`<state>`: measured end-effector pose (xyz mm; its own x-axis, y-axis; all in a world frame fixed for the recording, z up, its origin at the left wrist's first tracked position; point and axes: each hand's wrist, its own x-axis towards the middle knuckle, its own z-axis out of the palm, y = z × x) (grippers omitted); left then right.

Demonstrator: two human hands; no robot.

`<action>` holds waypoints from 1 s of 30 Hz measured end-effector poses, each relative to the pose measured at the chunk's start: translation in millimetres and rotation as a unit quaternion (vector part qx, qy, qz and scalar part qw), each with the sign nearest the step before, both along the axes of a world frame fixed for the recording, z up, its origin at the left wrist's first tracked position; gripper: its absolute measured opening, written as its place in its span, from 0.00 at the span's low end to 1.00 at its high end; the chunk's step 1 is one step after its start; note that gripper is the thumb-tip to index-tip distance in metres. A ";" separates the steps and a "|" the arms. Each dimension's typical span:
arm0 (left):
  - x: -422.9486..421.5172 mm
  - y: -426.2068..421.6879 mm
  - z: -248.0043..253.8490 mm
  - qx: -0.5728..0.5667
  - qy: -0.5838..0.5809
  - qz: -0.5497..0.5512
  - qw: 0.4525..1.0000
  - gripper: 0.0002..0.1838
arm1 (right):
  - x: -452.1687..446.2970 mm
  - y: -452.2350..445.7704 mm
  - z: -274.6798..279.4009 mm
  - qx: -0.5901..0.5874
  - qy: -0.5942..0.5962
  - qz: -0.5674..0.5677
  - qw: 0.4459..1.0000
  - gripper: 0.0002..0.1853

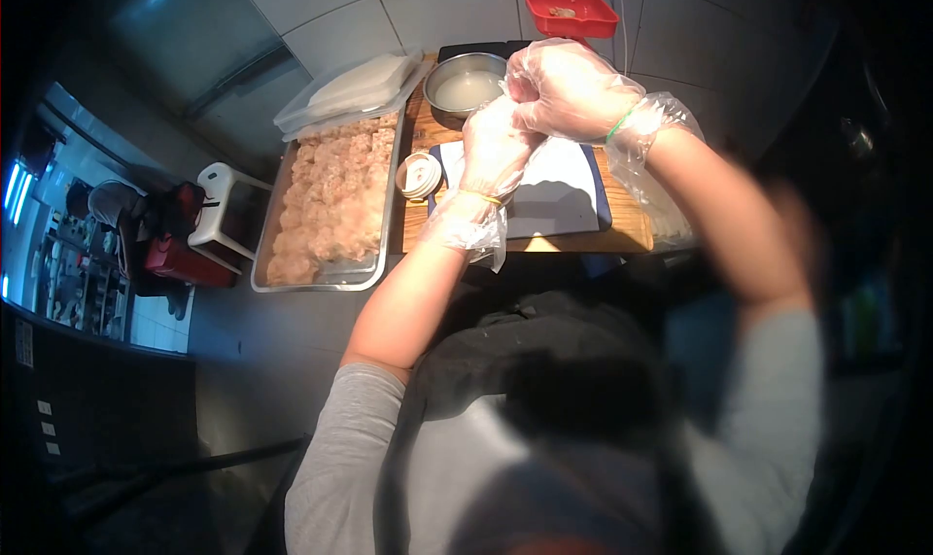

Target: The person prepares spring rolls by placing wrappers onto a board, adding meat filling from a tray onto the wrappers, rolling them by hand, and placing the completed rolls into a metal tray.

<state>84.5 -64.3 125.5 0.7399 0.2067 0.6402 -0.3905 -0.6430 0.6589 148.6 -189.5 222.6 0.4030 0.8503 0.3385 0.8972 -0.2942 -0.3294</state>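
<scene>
Both hands wear clear, loose plastic gloves and meet above a white board with a blue edge (559,200). My left hand (498,145), a yellow band at its wrist, has its fingers drawn together against the other hand. My right hand (569,93), with a green band at the wrist, is curled closed just above it. Whatever lies between the fingers is hidden. Behind the left hand stands a metal bowl (442,118) of cloudy whitish liquid. A small stack of round white containers or lids (419,176) sits left of the board.
A metal tray (364,280) of pale pink lumps in rows lies on the left. Clear plastic with white sheets (360,84) rests at its far end. A red basket (573,13) is at the tiled wall. A white stool (222,205) and another person (126,215) are farther left.
</scene>
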 end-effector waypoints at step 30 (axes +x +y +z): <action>-8.4 22.5 11.1 -0.196 0.183 -0.194 0.944 0.16 | 42.9 -6.9 -45.3 0.217 0.182 0.190 0.940 0.25</action>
